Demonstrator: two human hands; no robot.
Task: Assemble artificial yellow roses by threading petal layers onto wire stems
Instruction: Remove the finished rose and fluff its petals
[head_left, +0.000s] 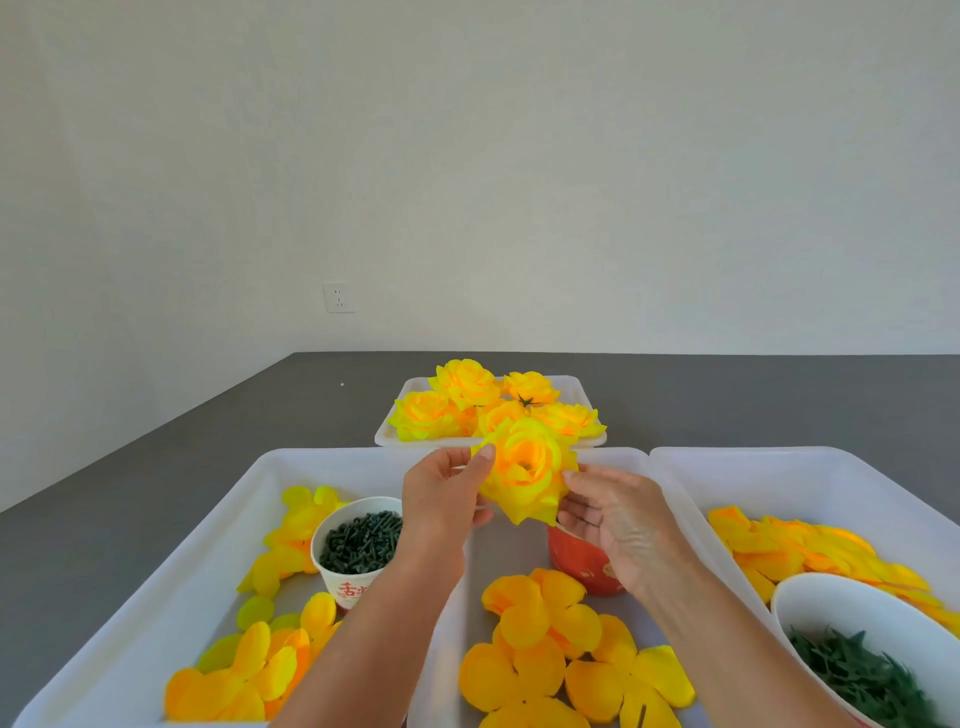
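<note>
A yellow rose head (525, 475) with an orange centre is held up between both hands, above the trays. My left hand (442, 499) pinches its left edge with thumb and fingers. My right hand (610, 514) touches its right side with its fingertips, palm turned inward. No wire stem shows under the rose. Loose yellow-orange petal layers (566, 654) lie in the middle tray below, with more petal layers (265, 660) in the left tray (218, 514).
Several finished roses (467, 402) fill a small white tray at the back. A paper cup of dark green pegs (358, 545) stands left, a red cup (584, 564) under my right hand. The right tray holds a petal pile (795, 551) and a bowl of green calyx pieces (857, 670).
</note>
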